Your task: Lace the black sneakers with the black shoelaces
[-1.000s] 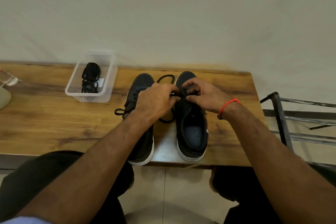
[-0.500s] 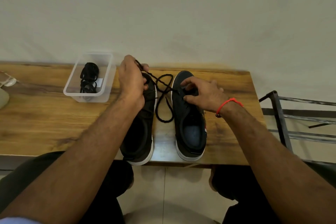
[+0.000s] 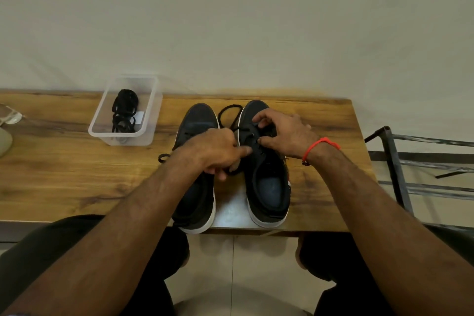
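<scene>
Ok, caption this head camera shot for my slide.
Both hands, left and right, thread a black shoelace through the right sneaker on a wooden table.

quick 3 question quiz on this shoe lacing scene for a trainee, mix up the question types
1. True or false: the clear plastic tub holding a bundle of spare black laces stands on the wooden table to the left of the two sneakers.
2. Which wrist wears the red string bracelet? A) left B) right C) neither
3. Fill in: the loose loop of black shoelace lies between the toes of the left black sneaker and the ____ black sneaker.

Key
1. True.
2. B. It sits just behind the right hand, which works at that sneaker's eyelets; the left hand has a bare wrist.
3. right
</scene>
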{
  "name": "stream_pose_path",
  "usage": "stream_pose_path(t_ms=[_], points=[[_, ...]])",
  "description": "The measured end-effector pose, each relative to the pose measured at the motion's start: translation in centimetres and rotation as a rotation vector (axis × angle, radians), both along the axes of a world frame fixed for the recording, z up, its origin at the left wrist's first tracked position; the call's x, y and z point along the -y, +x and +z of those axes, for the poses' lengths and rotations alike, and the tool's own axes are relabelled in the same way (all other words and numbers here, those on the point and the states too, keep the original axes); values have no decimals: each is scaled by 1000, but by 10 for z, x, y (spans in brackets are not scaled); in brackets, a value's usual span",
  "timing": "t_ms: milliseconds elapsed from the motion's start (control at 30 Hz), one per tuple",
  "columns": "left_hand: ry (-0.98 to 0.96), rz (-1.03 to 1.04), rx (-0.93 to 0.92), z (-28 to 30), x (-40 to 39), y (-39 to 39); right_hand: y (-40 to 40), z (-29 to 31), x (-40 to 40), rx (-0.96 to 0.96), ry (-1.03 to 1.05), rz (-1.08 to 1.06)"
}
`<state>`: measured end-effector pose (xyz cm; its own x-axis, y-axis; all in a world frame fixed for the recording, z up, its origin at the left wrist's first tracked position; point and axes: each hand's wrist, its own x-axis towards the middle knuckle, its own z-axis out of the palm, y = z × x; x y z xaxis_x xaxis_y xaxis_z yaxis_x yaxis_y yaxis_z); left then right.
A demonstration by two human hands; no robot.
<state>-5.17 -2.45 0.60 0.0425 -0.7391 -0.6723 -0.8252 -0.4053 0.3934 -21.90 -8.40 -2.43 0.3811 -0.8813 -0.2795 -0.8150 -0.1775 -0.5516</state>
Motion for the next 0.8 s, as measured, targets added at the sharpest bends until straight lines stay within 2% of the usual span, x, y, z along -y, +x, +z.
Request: stream_pose_path(t_ms=[67,100,133,200,233,267,367,433,633,733,800], points=[[150,-83,71,1,-5,-8,0,1,-1,0,3,-2],[122,-99,108,0,-6,-10,0,2,-1,-2,2,0],[22,-103,168,-1,-5,-10,0,2,-1,-3,1,2],[-320,-73,277,-9,0,-6,0,2,-2,-10,-4,9],[-453,-14,231,-14,3,-5,0,3,-2,-16,-5,11],[-499,69,106,-17,4,-4,1,3,-3,-21,-5,11],[-302,270,-280,-28,11,-8,1,4,-4,-23,-5,11],[-229,331,-381,-31,12,-11,2,4,-4,-30,-8,12],[-287,603,-519,-36,17,-13,1,5,-5,-66,-4,28],[-315,851,-823,-37,19,-13,1,6,-5,-82,-9,32],[-433,939,-1004,-32,21,-10,1,6,-6,-87,-6,37]])
